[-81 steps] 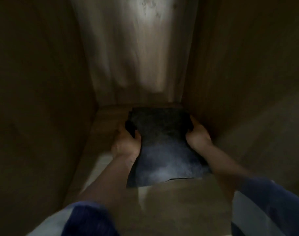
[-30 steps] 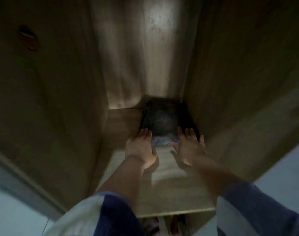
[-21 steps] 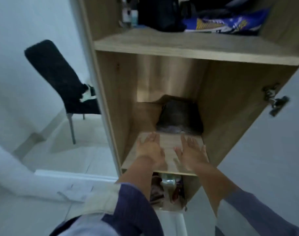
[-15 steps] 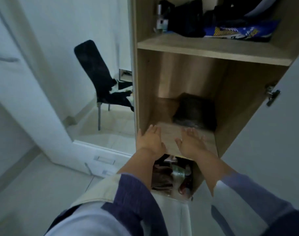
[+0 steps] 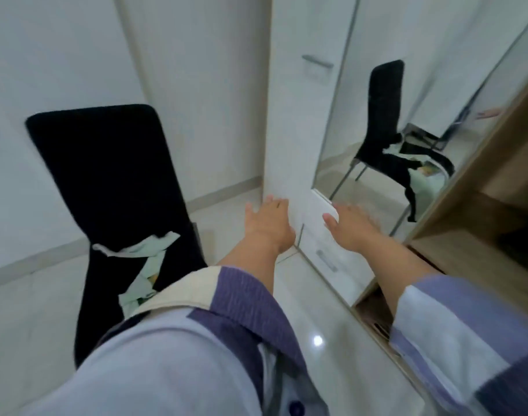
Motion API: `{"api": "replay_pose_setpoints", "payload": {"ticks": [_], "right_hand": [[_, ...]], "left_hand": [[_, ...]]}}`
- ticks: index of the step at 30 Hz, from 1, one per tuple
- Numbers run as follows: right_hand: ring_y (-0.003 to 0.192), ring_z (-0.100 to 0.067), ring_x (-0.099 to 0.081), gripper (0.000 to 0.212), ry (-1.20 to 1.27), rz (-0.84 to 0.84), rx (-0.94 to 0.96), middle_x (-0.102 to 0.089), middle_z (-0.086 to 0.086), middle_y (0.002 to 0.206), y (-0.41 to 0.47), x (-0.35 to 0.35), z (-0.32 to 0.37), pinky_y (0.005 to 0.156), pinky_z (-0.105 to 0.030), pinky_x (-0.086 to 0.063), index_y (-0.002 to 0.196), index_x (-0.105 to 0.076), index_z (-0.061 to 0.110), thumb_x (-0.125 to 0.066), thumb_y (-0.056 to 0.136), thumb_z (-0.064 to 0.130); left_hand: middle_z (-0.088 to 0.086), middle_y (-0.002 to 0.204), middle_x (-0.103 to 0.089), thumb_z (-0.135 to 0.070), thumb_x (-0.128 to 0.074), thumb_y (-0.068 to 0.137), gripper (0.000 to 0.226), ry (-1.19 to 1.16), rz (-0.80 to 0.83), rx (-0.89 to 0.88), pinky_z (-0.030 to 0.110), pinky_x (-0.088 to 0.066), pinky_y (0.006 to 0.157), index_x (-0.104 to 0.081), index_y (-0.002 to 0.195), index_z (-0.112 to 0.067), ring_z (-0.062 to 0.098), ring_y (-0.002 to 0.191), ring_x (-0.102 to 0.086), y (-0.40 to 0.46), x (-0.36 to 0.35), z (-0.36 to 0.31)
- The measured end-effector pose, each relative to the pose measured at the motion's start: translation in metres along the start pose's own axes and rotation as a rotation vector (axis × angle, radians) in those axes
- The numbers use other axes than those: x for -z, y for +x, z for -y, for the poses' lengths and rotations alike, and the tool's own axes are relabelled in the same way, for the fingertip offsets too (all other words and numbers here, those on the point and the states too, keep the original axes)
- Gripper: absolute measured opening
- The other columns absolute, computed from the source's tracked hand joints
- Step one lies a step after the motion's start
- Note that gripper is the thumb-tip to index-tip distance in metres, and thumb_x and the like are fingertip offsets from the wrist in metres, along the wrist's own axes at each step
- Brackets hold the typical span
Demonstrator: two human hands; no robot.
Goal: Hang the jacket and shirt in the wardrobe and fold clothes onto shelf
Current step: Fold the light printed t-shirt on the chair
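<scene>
Turning toward the black chair looks like the step now, to fetch more clothes. Best to go slow and reach low for the pale green cloth lying on the seat of the chair, partly hidden by a sleeve. Better to scoop from under, so nothing slips to the floor. To the right of the chair stands the wardrobe, with its wooden shelf at the far edge and a mirror door beside it. Between chair and wardrobe, held out in the air: left hand and right hand. Each grip spread wide, fingers straight, holding nothing, touching nothing.
</scene>
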State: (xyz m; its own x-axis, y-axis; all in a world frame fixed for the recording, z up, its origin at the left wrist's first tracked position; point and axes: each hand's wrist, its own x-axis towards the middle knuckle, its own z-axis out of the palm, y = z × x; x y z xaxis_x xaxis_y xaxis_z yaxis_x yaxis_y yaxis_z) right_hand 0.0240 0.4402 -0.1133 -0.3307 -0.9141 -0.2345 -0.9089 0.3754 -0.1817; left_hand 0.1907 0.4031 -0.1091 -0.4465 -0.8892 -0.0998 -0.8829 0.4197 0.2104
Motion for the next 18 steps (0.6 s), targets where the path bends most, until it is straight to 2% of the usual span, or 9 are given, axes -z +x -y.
{"api": "replay_pose_setpoints", "payload": {"ticks": [4, 10, 14, 18], "right_hand": [[0.147, -0.028, -0.01, 0.057, -0.044, 0.013, 0.152, -0.024, -0.006, 0.157, 0.007, -0.018, 0.107, 0.117, -0.052, -0.012, 0.151, -0.02, 0.021, -0.024, 0.1, 0.047], [0.142, -0.031, -0.022, 0.056, -0.072, 0.07, 0.325, -0.03, -0.011, 0.153, 0.014, -0.069, 0.255, 0.113, -0.051, -0.021, 0.15, -0.022, 0.019, -0.026, 0.1, 0.046], [0.14, -0.033, -0.025, 0.055, -0.074, 0.122, 0.424, -0.033, -0.012, 0.151, 0.024, -0.117, 0.321, 0.112, -0.051, -0.025, 0.149, -0.023, 0.02, -0.028, 0.1, 0.045], [0.14, -0.032, -0.026, 0.054, -0.1, 0.202, 0.486, -0.034, -0.011, 0.151, 0.04, -0.162, 0.367, 0.111, -0.051, -0.027, 0.149, -0.023, 0.022, -0.03, 0.1, 0.043]], "left_hand": [[-0.001, 0.16, -0.013, -0.025, -0.04, 0.096, 0.063, -0.03, -0.044, 0.156, 0.05, 0.0, 0.119, -0.013, 0.152, -0.015, 0.014, 0.149, 0.0, -0.03, 0.016, 0.099], [-0.002, 0.16, -0.014, -0.025, -0.041, 0.096, 0.064, -0.085, -0.02, 0.376, 0.049, 0.0, 0.12, -0.013, 0.153, -0.016, 0.014, 0.149, 0.001, -0.076, 0.018, 0.25], [-0.003, 0.161, -0.012, -0.026, -0.04, 0.097, 0.064, -0.085, 0.021, 0.476, 0.05, -0.003, 0.12, -0.011, 0.153, -0.018, 0.015, 0.149, 0.001, -0.093, 0.004, 0.333], [-0.001, 0.16, -0.012, -0.031, -0.042, 0.096, 0.066, -0.111, 0.078, 0.535, 0.047, -0.003, 0.118, -0.011, 0.153, -0.019, 0.016, 0.149, -0.003, -0.091, -0.019, 0.386]]}}
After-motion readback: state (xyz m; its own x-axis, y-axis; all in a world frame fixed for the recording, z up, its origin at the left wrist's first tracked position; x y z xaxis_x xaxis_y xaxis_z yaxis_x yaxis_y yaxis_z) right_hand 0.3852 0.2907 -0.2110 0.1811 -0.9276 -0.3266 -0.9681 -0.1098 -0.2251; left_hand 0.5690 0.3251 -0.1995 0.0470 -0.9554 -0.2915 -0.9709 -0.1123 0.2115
